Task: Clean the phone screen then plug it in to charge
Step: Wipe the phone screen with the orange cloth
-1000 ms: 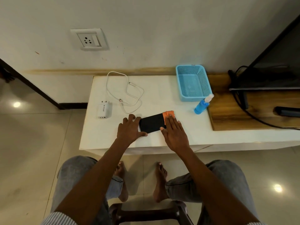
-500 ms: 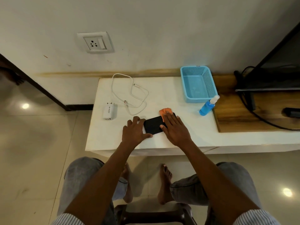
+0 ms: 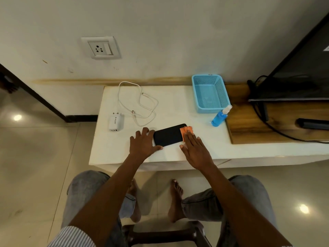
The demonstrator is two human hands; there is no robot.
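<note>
Pressing soft orange cloth (image 3: 186,130) on glossy black phone (image 3: 168,135)

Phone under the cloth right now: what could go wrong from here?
The phone lies near the table's front edge; a hard wipe by the right hand with the orange cloth might slide it off if the left hand lets go. A wide stroke could tip the spray bottle.

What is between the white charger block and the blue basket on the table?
In the head view, the loose white cable lies between the charger block and the basket; beyond it, bare tabletop.
</note>
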